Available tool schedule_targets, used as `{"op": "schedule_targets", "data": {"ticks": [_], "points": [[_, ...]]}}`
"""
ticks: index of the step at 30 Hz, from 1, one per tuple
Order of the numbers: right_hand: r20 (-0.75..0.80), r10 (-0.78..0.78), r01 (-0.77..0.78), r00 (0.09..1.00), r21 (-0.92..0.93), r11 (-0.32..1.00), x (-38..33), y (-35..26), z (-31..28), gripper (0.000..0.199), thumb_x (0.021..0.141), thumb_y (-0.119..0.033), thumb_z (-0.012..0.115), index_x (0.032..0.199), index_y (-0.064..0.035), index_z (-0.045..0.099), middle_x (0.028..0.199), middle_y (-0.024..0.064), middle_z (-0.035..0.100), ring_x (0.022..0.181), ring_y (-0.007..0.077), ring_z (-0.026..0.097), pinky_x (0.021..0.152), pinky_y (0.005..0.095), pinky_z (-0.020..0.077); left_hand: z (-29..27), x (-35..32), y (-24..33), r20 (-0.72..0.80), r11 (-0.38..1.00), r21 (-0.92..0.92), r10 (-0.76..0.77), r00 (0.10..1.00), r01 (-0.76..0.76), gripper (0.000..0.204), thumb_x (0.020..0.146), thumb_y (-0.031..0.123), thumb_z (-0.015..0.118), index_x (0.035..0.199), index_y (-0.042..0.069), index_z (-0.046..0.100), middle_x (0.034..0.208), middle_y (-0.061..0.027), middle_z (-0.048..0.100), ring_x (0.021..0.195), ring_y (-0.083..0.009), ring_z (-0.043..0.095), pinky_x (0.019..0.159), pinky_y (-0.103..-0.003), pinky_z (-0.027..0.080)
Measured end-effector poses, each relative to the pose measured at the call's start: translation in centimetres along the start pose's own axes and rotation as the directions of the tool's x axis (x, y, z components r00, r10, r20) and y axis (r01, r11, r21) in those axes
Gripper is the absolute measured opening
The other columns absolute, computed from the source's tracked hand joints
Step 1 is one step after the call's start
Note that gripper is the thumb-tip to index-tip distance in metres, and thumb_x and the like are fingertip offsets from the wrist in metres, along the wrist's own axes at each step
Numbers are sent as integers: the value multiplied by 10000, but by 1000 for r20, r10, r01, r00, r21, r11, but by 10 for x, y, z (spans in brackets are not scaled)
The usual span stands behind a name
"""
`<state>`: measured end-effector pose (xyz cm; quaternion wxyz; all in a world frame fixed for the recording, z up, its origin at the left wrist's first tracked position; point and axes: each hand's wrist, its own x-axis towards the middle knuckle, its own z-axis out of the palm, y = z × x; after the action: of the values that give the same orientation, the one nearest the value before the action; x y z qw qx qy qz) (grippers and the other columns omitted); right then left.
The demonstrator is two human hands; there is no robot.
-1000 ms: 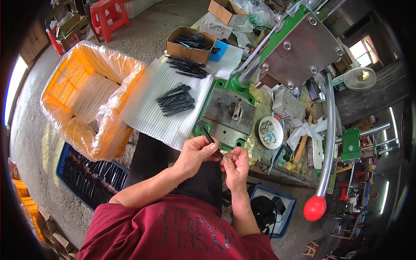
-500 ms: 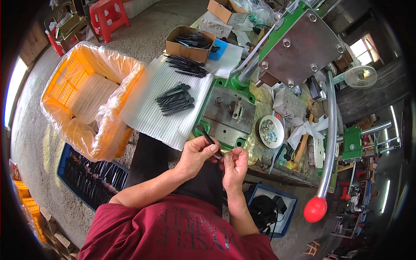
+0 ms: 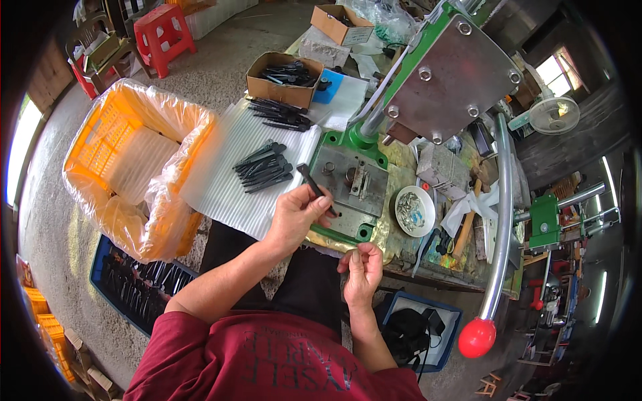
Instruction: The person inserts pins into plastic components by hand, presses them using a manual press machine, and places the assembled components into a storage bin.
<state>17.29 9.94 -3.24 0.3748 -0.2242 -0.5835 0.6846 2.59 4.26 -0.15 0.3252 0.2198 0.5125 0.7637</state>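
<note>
My left hand (image 3: 298,212) grips a slim black stick-like part with a wider flat end (image 3: 310,180), which tilts up over the near left of the press's metal base plate (image 3: 344,214). Off the plate's near edge, my right hand (image 3: 362,271) has thumb and fingertips pinched together; whatever is between them is too small to make out. Two piles of similar black parts lie to the left on white ribbed foam sheet, a nearer pile (image 3: 262,168) and a farther pile (image 3: 279,115). A small metal fixture (image 3: 360,182) stands on the base plate.
The green press's steel head (image 3: 445,83) overhangs the base; its long lever ends in a red ball (image 3: 477,337). Right of the base sits a white bowl of small metal pieces (image 3: 414,211). A plastic-lined orange crate (image 3: 114,160) stands left, a cardboard box (image 3: 281,90) behind.
My hands have come apart. The left has moved up with the black part toward the base plate, while the right has dropped slightly, still pinched. The whole view has shifted a little.
</note>
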Motion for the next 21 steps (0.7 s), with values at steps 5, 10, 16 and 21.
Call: {"op": "schedule_targets", "data": {"ticks": [5, 10, 16, 21], "points": [[0, -14, 14, 1000, 0, 1000, -2, 0, -5, 112, 842, -88, 450, 936, -48, 404, 629, 59, 480, 519, 103, 444, 480, 204, 375, 2, 40, 2, 25, 989, 87, 117, 993, -118, 93, 805, 74, 524, 849, -7, 537, 719, -29, 556, 634, -89, 547, 528, -191, 462], [-12, -9, 9, 1000, 2, 1000, -2, 0, -9, 105, 838, -80, 450, 928, -48, 405, 629, 63, 483, 519, 102, 445, 477, 203, 375, 10, 68, -5, -1, 931, 309, 207, 978, -197, 57, 777, 30, 545, 824, -1, 555, 700, -11, 553, 611, -59, 520, 501, -188, 451], [-17, -13, 12, 1000, -17, 1000, -2, 0, -14, 97, 838, -72, 444, 921, -46, 403, 629, 63, 482, 520, 101, 446, 480, 200, 374, 20, 73, 3, 23, 815, 514, 297, 955, -266, 43, 751, 30, 570, 781, 0, 565, 686, -3, 554, 588, -49, 500, 483, -206, 442], [-32, 7, -7, 999, -6, 1000, -1, 1, -14, 103, 835, -76, 447, 920, -42, 401, 631, 63, 483, 517, 101, 447, 482, 199, 373, 18, 76, -3, 54, 755, 580, 339, 939, -305, 62, 738, 30, 577, 788, -5, 565, 689, -16, 548, 582, -54, 506, 476, -210, 439]]}}
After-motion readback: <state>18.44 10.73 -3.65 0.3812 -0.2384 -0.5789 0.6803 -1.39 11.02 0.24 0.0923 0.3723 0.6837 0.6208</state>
